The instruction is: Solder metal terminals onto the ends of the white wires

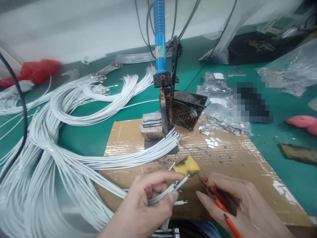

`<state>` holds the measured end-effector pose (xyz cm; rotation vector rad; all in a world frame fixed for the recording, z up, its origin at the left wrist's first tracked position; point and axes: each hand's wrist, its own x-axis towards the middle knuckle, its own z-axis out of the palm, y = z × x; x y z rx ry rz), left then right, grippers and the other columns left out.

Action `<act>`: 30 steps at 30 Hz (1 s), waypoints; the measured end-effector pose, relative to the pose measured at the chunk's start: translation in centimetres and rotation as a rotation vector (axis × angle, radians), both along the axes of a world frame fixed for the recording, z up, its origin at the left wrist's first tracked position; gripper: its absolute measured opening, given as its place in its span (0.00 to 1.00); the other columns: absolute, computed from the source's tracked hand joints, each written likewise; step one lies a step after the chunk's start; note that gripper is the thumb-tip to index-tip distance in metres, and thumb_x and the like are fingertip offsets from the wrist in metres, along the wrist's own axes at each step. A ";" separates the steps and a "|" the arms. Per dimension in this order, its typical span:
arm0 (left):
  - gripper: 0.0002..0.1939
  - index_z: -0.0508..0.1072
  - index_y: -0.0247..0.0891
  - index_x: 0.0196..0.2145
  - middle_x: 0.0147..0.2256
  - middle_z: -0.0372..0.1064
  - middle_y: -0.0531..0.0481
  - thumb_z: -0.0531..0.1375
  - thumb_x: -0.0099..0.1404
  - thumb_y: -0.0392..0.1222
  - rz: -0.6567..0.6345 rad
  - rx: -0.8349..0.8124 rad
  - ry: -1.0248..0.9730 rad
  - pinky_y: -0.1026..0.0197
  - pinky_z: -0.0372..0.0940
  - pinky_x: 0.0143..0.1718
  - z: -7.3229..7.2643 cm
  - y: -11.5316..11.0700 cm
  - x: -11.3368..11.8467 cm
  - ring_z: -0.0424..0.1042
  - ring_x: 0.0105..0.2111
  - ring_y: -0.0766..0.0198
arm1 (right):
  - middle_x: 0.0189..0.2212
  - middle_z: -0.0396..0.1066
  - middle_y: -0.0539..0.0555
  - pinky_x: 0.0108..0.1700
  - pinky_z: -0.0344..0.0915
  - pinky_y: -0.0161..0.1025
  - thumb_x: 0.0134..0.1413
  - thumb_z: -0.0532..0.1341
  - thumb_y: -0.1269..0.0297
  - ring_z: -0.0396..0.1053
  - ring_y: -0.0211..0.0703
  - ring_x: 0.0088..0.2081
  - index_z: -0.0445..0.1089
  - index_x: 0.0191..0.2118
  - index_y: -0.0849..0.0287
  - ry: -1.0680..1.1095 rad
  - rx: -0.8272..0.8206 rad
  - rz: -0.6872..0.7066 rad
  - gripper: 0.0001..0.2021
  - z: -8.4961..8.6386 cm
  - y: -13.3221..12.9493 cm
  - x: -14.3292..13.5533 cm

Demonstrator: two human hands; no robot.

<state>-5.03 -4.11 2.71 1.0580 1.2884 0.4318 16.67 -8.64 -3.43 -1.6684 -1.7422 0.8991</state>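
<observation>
My left hand (146,201) is closed around several thin white cables (168,191), their stripped ends with small coloured wires pointing to the right. In my right hand (237,198) is a slim tool with red handles (219,202) and a thin dark tip; its exact kind is partly hidden by my fingers. That tip is close to a dirty yellow sponge (189,165) on the cardboard, apart from the cable ends. Behind my hands, a fanned bunch of white cables (138,157) lies with its cut ends below a blue-handled soldering iron (160,39) held upright in a stand.
Large coils of white cable (49,142) fill the left. A black fan (184,109) stands behind the iron, beside a block (152,125). Small metal connectors (211,142) lie loose on the cardboard sheet (235,165). Plastic bags (215,89) and a red bag (39,71) lie farther back.
</observation>
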 end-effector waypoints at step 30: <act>0.15 0.85 0.46 0.49 0.26 0.61 0.56 0.67 0.64 0.45 -0.030 -0.018 -0.031 0.66 0.55 0.24 -0.8 -0.5 -0.6 0.56 0.23 0.69 | 0.18 0.49 0.44 0.22 0.50 0.31 0.59 0.59 0.69 0.51 0.33 0.21 0.45 0.22 0.56 -0.068 0.083 0.115 0.21 -0.2 0.3 0.3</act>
